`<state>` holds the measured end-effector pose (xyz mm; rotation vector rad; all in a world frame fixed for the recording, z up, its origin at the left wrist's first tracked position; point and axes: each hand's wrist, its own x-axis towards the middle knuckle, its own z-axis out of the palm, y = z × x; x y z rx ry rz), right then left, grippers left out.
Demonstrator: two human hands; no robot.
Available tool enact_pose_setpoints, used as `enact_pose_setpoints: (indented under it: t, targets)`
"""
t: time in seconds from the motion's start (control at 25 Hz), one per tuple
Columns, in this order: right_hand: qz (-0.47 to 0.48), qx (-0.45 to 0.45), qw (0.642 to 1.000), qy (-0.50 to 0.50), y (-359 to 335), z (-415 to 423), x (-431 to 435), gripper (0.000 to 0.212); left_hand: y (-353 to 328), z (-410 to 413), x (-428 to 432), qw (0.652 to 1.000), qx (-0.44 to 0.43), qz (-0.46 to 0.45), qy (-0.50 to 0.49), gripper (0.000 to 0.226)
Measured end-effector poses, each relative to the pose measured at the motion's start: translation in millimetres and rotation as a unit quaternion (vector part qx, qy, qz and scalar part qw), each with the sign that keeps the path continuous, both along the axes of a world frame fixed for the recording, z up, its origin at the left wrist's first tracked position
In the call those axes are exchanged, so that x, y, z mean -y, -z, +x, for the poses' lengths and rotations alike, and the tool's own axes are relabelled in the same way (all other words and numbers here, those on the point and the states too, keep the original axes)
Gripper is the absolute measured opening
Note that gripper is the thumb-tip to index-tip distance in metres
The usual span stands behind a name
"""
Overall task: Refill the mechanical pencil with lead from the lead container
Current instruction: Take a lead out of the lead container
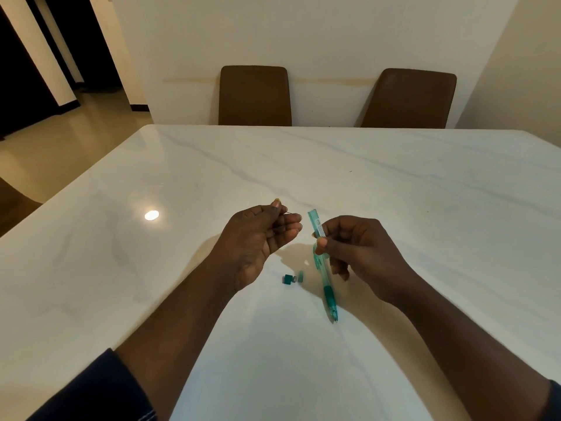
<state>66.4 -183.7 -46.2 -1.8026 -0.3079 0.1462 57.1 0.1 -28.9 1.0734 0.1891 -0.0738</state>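
My right hand [355, 247] grips a translucent teal mechanical pencil [327, 284] around its upper barrel, held above the white marble table [394, 183]. The pencil's tip points down toward me and its open top end points up and away. My left hand [261, 238] is raised just left of the pencil's top and pinches a thin dark lead [287, 213] between thumb and fingertips. On the table between my hands lie a small teal cap [287, 279] and a small clear teal piece [300, 276]. I cannot make out a lead container.
Two brown chairs [254, 95] [408, 98] stand at the table's far edge against a cream wall. A bright lamp reflection [151, 215] shines on the tabletop at left. The table's left edge drops to a tiled floor [60, 141].
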Motion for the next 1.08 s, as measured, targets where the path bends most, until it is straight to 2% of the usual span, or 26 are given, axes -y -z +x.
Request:
enact_pose_setpoints:
  t: [0.16, 0.28, 0.4, 0.48, 0.56, 0.64, 0.8, 0.96, 1.08]
  targets:
    - [0.067, -0.018, 0.998, 0.0, -2, 0, 0, 0.01, 3, 0, -1, 0.999, -0.027, 0.031, 0.021, 0.019]
    - [0.087, -0.033, 0.996, -0.002, -2, -1, -1, 0.01, 2, 0, -2, 0.997, -0.061, -0.008, 0.046, 0.017]
    - [0.082, -0.035, 0.996, -0.005, -2, -1, -2, 0.01, 4, 1, -3, 0.996, -0.057, -0.035, 0.061, 0.017]
    - [0.075, -0.033, 0.997, -0.007, -2, -1, -2, 0.011, 4, 1, -1, 0.999, -0.027, 0.007, 0.042, 0.017]
    - [0.065, -0.027, 0.997, -0.016, -1, -1, -1, 0.01, 4, 2, -2, 0.995, 0.019, 0.1, -0.008, 0.018]
    - [0.053, -0.021, 0.998, -0.026, 0, -1, -2, 0.009, 4, 3, -3, 0.986, 0.042, 0.152, -0.053, 0.019]
    - [0.1, -0.037, 0.994, -0.028, -1, -1, -2, 0.013, 2, 3, -4, 0.985, 0.062, 0.151, -0.057, 0.019]
    - [0.216, -0.125, 0.967, -0.056, -5, -3, -3, 0.004, 3, -2, 3, 0.98, 0.076, 0.185, -0.009, 0.018]
    - [0.211, -0.13, 0.968, -0.047, -6, -8, -5, 0.009, 5, -4, 6, 0.976, 0.064, 0.205, 0.015, 0.02]
